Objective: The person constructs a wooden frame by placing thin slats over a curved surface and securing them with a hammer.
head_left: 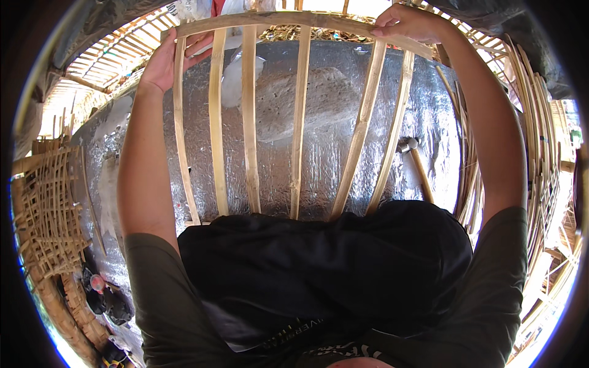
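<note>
Pinches the curved bamboo crossbar (276,18) between thumb and fingers of the right hand (410,24), close to the top of a slat. Holds the far left end in the left hand (162,64), with thumb at the tip of the wood and fingers spread behind the outermost slat. Presumably grips this wide apart to steady the whole frame. Probably rests the near ends of the slats (300,116) against the lap for further support. Spans thus from dark cloth (319,264) to raised hands, above silvery foil (325,162) with a rough grey slab (325,92) on it. Has a hammer (422,172) just right of the slats, perhaps set there for easy reach. Includes farther out a stack of bamboo strips (540,122) at the right and a woven lattice (52,214) at the left, both bent and partly cut off by the rim. Cannot make out the joints under the fingers, most of the near ends behind the cloth, or the dark clutter (113,306) at lower left.
</note>
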`<state>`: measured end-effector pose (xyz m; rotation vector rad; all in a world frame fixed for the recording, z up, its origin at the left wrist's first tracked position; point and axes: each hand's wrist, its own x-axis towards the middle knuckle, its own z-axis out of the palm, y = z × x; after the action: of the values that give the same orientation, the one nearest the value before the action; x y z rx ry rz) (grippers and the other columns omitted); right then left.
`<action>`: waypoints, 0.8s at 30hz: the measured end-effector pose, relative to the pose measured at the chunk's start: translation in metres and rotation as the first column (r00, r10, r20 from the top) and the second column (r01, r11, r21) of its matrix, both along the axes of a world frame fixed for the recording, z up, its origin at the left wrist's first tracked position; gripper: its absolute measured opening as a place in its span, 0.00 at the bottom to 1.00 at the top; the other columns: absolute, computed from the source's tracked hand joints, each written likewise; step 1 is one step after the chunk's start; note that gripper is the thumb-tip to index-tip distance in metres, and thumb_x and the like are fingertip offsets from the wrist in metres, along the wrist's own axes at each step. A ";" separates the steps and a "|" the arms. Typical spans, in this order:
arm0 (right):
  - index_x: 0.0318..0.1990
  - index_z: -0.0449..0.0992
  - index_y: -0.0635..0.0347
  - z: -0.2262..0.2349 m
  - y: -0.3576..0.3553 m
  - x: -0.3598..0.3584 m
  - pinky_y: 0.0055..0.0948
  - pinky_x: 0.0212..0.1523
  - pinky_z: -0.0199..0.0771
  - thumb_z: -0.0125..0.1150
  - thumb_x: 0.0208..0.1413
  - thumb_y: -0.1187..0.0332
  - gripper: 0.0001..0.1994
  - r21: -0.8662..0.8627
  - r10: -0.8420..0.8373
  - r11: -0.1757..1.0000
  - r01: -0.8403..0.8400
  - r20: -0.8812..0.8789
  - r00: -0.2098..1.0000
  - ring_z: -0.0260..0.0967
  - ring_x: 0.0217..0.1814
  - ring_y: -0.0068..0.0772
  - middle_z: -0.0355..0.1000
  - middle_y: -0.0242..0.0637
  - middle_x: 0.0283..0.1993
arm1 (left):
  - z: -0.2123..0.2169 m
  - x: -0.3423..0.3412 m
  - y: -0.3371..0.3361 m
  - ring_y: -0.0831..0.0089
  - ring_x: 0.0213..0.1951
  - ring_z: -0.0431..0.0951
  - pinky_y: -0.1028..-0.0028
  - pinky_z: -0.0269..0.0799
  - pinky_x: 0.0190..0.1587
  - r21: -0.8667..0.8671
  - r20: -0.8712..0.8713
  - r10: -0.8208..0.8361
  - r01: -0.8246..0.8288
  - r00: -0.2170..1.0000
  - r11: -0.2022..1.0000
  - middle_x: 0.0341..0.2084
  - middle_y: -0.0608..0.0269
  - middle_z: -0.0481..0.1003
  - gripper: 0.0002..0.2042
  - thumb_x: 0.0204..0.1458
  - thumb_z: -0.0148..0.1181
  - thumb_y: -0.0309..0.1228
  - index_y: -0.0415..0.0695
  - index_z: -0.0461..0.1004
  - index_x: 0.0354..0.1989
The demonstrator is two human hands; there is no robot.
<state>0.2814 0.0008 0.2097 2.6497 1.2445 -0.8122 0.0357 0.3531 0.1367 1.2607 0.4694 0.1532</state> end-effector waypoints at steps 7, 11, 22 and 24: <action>0.55 0.74 0.46 -0.002 -0.003 0.006 0.47 0.62 0.61 0.54 0.55 0.39 0.28 -0.004 -0.005 1.000 0.005 -0.033 0.999 0.65 0.61 0.44 0.71 0.36 0.58 | -0.002 0.002 0.001 0.59 0.60 0.67 0.56 0.65 0.64 0.028 0.009 -0.006 0.006 1.000 1.000 0.54 0.52 0.69 0.26 0.67 0.24 0.46 0.38 0.61 0.58; 0.59 0.70 0.45 0.022 0.004 -0.023 0.46 0.64 0.60 0.58 0.54 0.44 0.28 -0.040 -0.046 0.998 0.047 0.031 0.998 0.63 0.63 0.42 0.68 0.34 0.61 | -0.001 -0.004 0.004 0.58 0.59 0.68 0.56 0.65 0.64 0.042 0.002 0.010 -0.010 1.000 0.999 0.54 0.52 0.69 0.26 0.67 0.25 0.45 0.39 0.62 0.57; 0.60 0.70 0.49 0.017 -0.006 0.001 0.43 0.63 0.61 0.61 0.55 0.54 0.25 -0.063 0.010 0.998 -0.015 -0.067 0.998 0.63 0.64 0.38 0.67 0.33 0.62 | -0.005 0.001 0.003 0.56 0.59 0.67 0.54 0.63 0.64 0.003 0.025 0.004 -0.004 1.000 1.000 0.56 0.48 0.66 0.22 0.67 0.30 0.44 0.41 0.56 0.60; 0.59 0.70 0.49 0.010 -0.003 0.006 0.43 0.64 0.60 0.60 0.56 0.55 0.24 -0.029 0.041 0.999 -0.044 -0.106 0.993 0.63 0.64 0.38 0.67 0.33 0.62 | -0.004 -0.004 0.008 0.56 0.59 0.67 0.54 0.63 0.64 0.018 0.021 0.013 -0.013 1.000 1.000 0.56 0.47 0.66 0.22 0.67 0.30 0.44 0.41 0.56 0.60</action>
<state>0.2871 -0.0022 0.2193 2.5766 1.2965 -0.9683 0.0322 0.3615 0.1322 1.2731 0.4591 0.1815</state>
